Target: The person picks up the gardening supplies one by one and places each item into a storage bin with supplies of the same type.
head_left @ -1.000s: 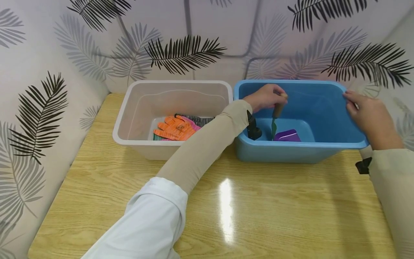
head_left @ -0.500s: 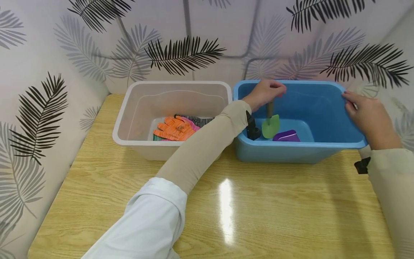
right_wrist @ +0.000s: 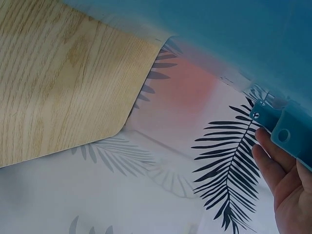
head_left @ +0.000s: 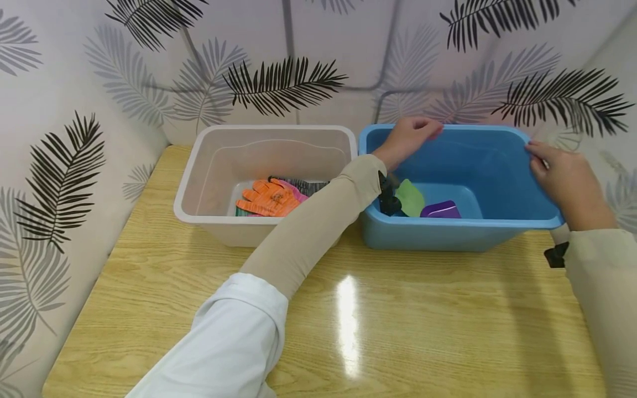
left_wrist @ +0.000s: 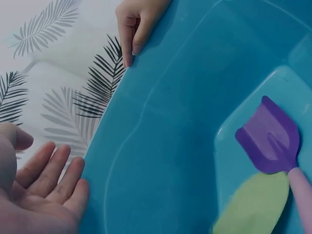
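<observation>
Above the back left of the blue bin my left hand hovers with nothing in it. Its fingers look loosely bent in the left wrist view, where the hand stands beside the bin's far rim. Below it lies a small green shovel, its handle mostly hidden by the wrist. A purple shovel with a pink handle rests next to it on the bin floor. My right hand pinches the bin's right rim. From the right wrist view, that hand's fingers reach under the rim.
A white bin stands left of the blue one, with an orange glove and other gloves inside, partly covered by my left sleeve. Both bins sit on a wooden table. A leaf-patterned cloth hangs behind.
My left hand has let go of the green shovel's handle and risen slightly. The shovel has tipped from upright to lying leftward in the blue bin. My right hand stays on the rim.
</observation>
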`<action>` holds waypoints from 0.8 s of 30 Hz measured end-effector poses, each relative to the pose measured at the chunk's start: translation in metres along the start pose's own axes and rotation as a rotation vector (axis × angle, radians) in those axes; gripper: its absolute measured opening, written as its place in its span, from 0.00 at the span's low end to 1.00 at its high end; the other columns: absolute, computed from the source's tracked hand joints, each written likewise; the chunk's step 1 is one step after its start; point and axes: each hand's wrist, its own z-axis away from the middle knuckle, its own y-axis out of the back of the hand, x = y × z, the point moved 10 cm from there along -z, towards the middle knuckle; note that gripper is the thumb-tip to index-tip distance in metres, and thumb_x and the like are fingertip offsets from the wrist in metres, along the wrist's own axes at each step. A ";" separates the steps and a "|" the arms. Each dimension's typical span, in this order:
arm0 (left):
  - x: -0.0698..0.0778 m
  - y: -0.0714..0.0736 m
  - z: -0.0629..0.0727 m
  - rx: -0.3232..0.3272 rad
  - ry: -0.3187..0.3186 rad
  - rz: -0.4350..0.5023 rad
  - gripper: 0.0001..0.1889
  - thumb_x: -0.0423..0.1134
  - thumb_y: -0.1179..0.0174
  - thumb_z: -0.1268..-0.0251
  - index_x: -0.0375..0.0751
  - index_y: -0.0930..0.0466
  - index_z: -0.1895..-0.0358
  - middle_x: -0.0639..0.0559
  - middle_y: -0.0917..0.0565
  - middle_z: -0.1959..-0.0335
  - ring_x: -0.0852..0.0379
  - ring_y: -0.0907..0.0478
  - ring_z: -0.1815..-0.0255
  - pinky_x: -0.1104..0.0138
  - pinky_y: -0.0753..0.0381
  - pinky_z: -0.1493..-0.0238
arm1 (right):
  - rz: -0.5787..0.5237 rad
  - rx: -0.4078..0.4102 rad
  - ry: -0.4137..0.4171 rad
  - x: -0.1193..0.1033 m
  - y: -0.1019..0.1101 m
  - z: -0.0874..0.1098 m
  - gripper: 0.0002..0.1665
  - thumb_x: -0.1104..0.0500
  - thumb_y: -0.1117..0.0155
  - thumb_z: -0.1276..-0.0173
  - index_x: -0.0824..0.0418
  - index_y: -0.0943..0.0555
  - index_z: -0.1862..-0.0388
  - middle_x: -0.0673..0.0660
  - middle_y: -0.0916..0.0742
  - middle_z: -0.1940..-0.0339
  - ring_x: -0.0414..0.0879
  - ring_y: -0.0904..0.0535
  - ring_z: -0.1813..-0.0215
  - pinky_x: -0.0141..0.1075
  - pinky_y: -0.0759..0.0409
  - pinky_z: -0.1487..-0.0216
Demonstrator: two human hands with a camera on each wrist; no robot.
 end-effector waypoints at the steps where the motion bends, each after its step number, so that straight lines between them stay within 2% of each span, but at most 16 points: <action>1: 0.000 -0.001 0.000 -0.008 0.002 0.013 0.14 0.44 0.47 0.32 0.42 0.20 0.50 0.57 0.18 0.58 0.68 0.23 0.57 0.81 0.27 0.56 | -0.001 -0.001 0.000 0.000 0.000 0.000 0.25 0.60 0.57 0.26 0.64 0.37 0.31 0.65 0.34 0.32 0.67 0.38 0.35 0.58 0.44 0.37; 9: -0.001 -0.006 0.000 -0.052 0.011 0.020 0.17 0.44 0.48 0.32 0.40 0.22 0.47 0.56 0.19 0.54 0.66 0.23 0.53 0.81 0.29 0.55 | -0.004 0.014 0.012 -0.001 0.001 0.001 0.25 0.60 0.56 0.26 0.64 0.37 0.32 0.65 0.33 0.33 0.67 0.37 0.36 0.59 0.43 0.38; 16: 0.006 0.001 0.002 -0.050 0.011 0.007 0.13 0.45 0.48 0.31 0.44 0.20 0.53 0.55 0.19 0.53 0.68 0.24 0.55 0.79 0.27 0.53 | 0.005 0.011 0.027 -0.006 0.000 -0.003 0.25 0.60 0.56 0.26 0.63 0.37 0.32 0.66 0.33 0.34 0.68 0.36 0.37 0.59 0.42 0.38; 19: 0.016 0.002 0.004 -0.041 0.010 -0.033 0.12 0.47 0.48 0.32 0.48 0.19 0.54 0.59 0.19 0.57 0.69 0.24 0.56 0.78 0.27 0.54 | 0.017 0.004 0.026 -0.005 0.000 -0.003 0.25 0.60 0.56 0.26 0.63 0.37 0.31 0.67 0.32 0.35 0.70 0.35 0.39 0.61 0.41 0.40; 24: 0.048 -0.002 0.015 -0.052 -0.035 -0.120 0.13 0.48 0.48 0.32 0.51 0.21 0.50 0.63 0.21 0.57 0.71 0.27 0.56 0.81 0.29 0.58 | 0.040 -0.001 0.042 -0.006 0.000 -0.002 0.26 0.61 0.55 0.27 0.64 0.37 0.32 0.69 0.31 0.36 0.72 0.32 0.43 0.63 0.38 0.43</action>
